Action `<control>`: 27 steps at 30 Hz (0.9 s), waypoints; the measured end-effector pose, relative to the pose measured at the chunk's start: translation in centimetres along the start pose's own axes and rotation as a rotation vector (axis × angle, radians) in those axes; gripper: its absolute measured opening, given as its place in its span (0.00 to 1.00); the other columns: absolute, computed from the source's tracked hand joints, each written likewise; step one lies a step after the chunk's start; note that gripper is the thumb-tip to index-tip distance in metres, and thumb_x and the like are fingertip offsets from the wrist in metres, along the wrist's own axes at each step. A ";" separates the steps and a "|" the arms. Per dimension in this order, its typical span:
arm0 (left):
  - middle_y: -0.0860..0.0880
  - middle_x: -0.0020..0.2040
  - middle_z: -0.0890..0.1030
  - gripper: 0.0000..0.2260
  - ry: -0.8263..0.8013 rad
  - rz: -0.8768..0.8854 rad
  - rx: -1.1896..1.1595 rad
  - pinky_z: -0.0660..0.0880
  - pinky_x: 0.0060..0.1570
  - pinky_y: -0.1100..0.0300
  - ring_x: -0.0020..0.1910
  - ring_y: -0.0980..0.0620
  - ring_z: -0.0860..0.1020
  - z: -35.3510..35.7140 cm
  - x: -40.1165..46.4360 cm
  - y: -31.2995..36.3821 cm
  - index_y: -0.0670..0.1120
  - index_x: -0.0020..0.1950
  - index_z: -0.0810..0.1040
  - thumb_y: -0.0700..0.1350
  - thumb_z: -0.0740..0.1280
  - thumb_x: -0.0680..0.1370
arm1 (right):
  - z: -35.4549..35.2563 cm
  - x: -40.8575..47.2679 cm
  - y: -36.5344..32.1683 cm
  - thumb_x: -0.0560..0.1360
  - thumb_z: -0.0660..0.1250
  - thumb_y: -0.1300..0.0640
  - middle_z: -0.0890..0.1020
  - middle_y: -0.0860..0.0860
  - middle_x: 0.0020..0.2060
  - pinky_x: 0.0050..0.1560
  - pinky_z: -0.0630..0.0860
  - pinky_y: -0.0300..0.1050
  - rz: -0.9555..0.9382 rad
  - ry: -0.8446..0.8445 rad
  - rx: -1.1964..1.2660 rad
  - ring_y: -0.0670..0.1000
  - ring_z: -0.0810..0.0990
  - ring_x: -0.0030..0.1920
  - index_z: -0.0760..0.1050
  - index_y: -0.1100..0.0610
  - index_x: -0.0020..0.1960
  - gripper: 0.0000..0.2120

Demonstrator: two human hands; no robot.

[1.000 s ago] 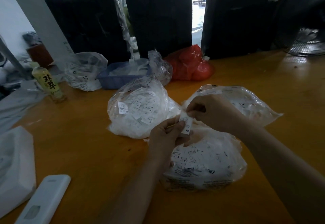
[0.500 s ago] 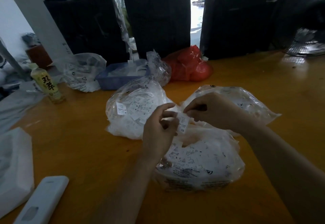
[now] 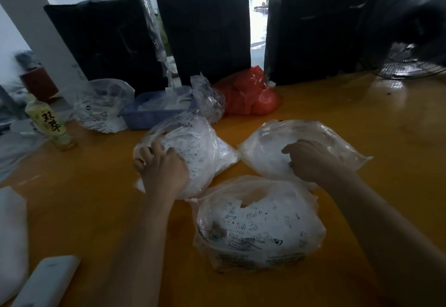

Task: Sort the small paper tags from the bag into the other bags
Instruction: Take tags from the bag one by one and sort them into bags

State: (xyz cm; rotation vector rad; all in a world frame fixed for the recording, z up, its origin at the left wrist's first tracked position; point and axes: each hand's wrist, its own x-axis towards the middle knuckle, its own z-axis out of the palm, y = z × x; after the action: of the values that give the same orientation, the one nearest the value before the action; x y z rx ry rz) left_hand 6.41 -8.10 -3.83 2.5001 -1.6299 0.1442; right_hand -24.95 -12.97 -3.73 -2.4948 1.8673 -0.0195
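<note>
Table (image 3: 362, 118): an orange-yellow wooden top carried everything; its near and left edges were cut off by the frame.
Black blocks (image 3: 205, 31): three dark wrapped shapes stood along the far edge; what they were could not be told.
Fan (image 3: 410, 60): at the far right corner, blurred and partly out of frame.
Near bag (image 3: 258, 224): a clear plastic bag close to the near edge, its mouth gaping, full of small printed paper tags (image 3: 243, 217); the print was too blurred to read.
Left bag (image 3: 200, 147): clear, holding white tags, toward the middle of the table.
Right bag (image 3: 309, 137): clear, lying beside the left bag; its contents showed only as a white haze.
Red bag (image 3: 248, 96): by the far edge, contents hidden.
Blue tray (image 3: 149, 116): left of the red bag, half covered by plastic.
Bottle (image 3: 49, 123): near the left edge.
Left hand (image 3: 161, 166): fingers curled over the left bag, gripping its plastic.
Right hand (image 3: 311, 159): knuckles up on the right bag; fingertips hidden, so its grasp could not be told.
</note>
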 end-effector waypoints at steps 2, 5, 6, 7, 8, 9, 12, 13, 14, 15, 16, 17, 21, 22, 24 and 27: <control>0.43 0.77 0.64 0.19 -0.025 0.027 0.009 0.58 0.71 0.38 0.74 0.38 0.59 0.1 -0.1 0.3 0.50 0.74 0.70 0.52 0.49 0.86 | 1.3 0.6 -0.1 0.78 0.68 0.58 0.82 0.51 0.62 0.61 0.71 0.45 -0.040 0.026 -0.001 0.52 0.78 0.63 0.80 0.51 0.66 0.17; 0.45 0.77 0.68 0.20 0.009 0.021 -0.015 0.59 0.70 0.39 0.74 0.39 0.61 -0.4 -0.6 0.5 0.50 0.75 0.69 0.52 0.49 0.86 | 2.2 1.1 -0.1 0.75 0.67 0.61 0.85 0.52 0.49 0.50 0.73 0.42 -0.020 0.082 -0.019 0.53 0.82 0.50 0.85 0.54 0.51 0.09; 0.46 0.78 0.68 0.20 0.032 0.018 -0.035 0.59 0.71 0.40 0.75 0.39 0.61 -0.6 -0.9 0.6 0.50 0.75 0.70 0.52 0.50 0.86 | 2.0 1.2 -0.1 0.75 0.66 0.62 0.85 0.52 0.46 0.48 0.77 0.44 0.003 0.091 -0.007 0.53 0.82 0.47 0.85 0.54 0.48 0.09; 0.46 0.78 0.67 0.20 0.060 0.017 -0.058 0.58 0.71 0.40 0.76 0.40 0.59 -0.9 -1.1 0.7 0.50 0.75 0.70 0.52 0.51 0.86 | 1.7 1.1 -0.2 0.75 0.66 0.62 0.86 0.52 0.45 0.48 0.81 0.48 0.022 0.099 0.010 0.54 0.83 0.45 0.85 0.55 0.47 0.10; 0.46 0.79 0.67 0.20 0.098 0.016 -0.082 0.58 0.72 0.40 0.77 0.40 0.58 -1.2 -1.3 0.8 0.50 0.75 0.71 0.52 0.52 0.86 | 1.2 1.0 -0.2 0.76 0.65 0.63 0.86 0.53 0.44 0.47 0.82 0.51 0.035 0.103 0.026 0.54 0.83 0.43 0.85 0.56 0.46 0.10; 0.47 0.79 0.67 0.19 0.152 0.023 -0.114 0.58 0.72 0.40 0.77 0.40 0.59 -1.6 -1.7 1.0 0.50 0.74 0.72 0.52 0.54 0.86 | 0.7 0.9 -0.3 0.77 0.64 0.63 0.87 0.52 0.43 0.47 0.83 0.52 0.044 0.103 0.045 0.54 0.84 0.42 0.86 0.56 0.46 0.11; 0.46 0.70 0.75 0.16 0.383 0.146 -0.326 0.62 0.67 0.43 0.71 0.42 0.66 -2.9 -3.1 2.4 0.48 0.66 0.80 0.50 0.57 0.85 | -1.4 0.1 -0.6 0.79 0.65 0.60 0.86 0.48 0.42 0.42 0.80 0.42 0.041 0.080 0.103 0.47 0.82 0.40 0.85 0.53 0.45 0.10; 0.47 0.66 0.78 0.16 0.420 0.213 -0.437 0.64 0.66 0.44 0.69 0.43 0.69 -3.4 -3.8 3.0 0.48 0.63 0.81 0.51 0.57 0.85 | -2.3 -0.4 -0.9 0.79 0.66 0.58 0.85 0.45 0.41 0.38 0.76 0.36 0.020 0.075 0.108 0.43 0.80 0.38 0.85 0.51 0.45 0.10; 0.48 0.63 0.80 0.17 0.411 0.287 -0.555 0.67 0.66 0.45 0.67 0.45 0.72 -3.7 -4.4 3.8 0.48 0.62 0.82 0.52 0.57 0.84 | -3.1 -0.9 -1.2 0.79 0.67 0.56 0.84 0.43 0.39 0.35 0.72 0.34 -0.006 0.084 0.115 0.41 0.78 0.36 0.84 0.49 0.45 0.09; 0.51 0.61 0.81 0.18 0.356 0.356 -0.674 0.71 0.65 0.46 0.64 0.48 0.75 -3.9 -5.0 4.4 0.49 0.61 0.82 0.53 0.56 0.83 | -3.9 -1.4 -1.5 0.79 0.68 0.54 0.84 0.43 0.39 0.34 0.73 0.33 -0.030 0.104 0.142 0.40 0.79 0.36 0.84 0.49 0.45 0.07; 0.54 0.58 0.81 0.18 0.264 0.404 -0.788 0.74 0.62 0.49 0.61 0.53 0.77 -3.9 -5.6 5.0 0.50 0.63 0.81 0.56 0.57 0.83 | -4.6 -1.9 -1.9 0.79 0.69 0.54 0.84 0.43 0.39 0.37 0.75 0.34 -0.048 0.124 0.198 0.41 0.80 0.38 0.83 0.49 0.45 0.05; 0.58 0.57 0.81 0.18 0.147 0.424 -0.887 0.77 0.58 0.53 0.58 0.58 0.78 -3.8 -6.1 5.6 0.52 0.65 0.80 0.58 0.59 0.82 | -5.2 -2.4 -2.3 0.78 0.71 0.53 0.84 0.42 0.40 0.40 0.78 0.35 -0.067 0.139 0.273 0.41 0.81 0.40 0.83 0.49 0.45 0.03; 0.65 0.61 0.78 0.32 -0.349 0.356 -1.100 0.79 0.53 0.62 0.56 0.67 0.79 -2.5 -6.9 6.7 0.58 0.74 0.70 0.67 0.73 0.74 | -6.0 -3.5 -3.9 0.76 0.75 0.54 0.78 0.36 0.37 0.40 0.71 0.22 -0.254 0.114 0.429 0.30 0.77 0.38 0.83 0.50 0.47 0.02; 0.64 0.60 0.80 0.32 -0.403 0.342 -1.117 0.80 0.52 0.61 0.56 0.65 0.80 -2.2 -6.9 6.7 0.57 0.73 0.71 0.64 0.76 0.73 | -5.8 -3.5 -4.2 0.76 0.75 0.55 0.78 0.36 0.36 0.39 0.68 0.20 -0.294 0.106 0.449 0.26 0.75 0.38 0.83 0.50 0.48 0.02; 0.59 0.53 0.85 0.23 -0.436 0.323 -1.175 0.82 0.45 0.61 0.50 0.59 0.84 -1.7 -6.7 6.6 0.52 0.67 0.79 0.54 0.79 0.75 | -5.3 -3.2 -4.6 0.75 0.75 0.55 0.80 0.38 0.35 0.37 0.70 0.23 -0.315 0.083 0.536 0.28 0.77 0.36 0.84 0.49 0.46 0.02; 0.51 0.45 0.88 0.08 -0.426 0.257 -1.302 0.80 0.39 0.65 0.42 0.55 0.85 -1.7 -6.3 6.0 0.46 0.55 0.85 0.42 0.78 0.76 | -4.4 -2.6 -4.8 0.75 0.76 0.53 0.83 0.41 0.35 0.36 0.73 0.32 -0.301 0.085 0.644 0.36 0.80 0.36 0.84 0.47 0.45 0.02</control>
State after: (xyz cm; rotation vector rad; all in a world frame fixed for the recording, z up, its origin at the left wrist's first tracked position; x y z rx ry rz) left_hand -1.59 -4.48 -2.74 1.3346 -1.3857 -1.0989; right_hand -21.19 -9.18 0.85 -2.2839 1.2101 -0.6299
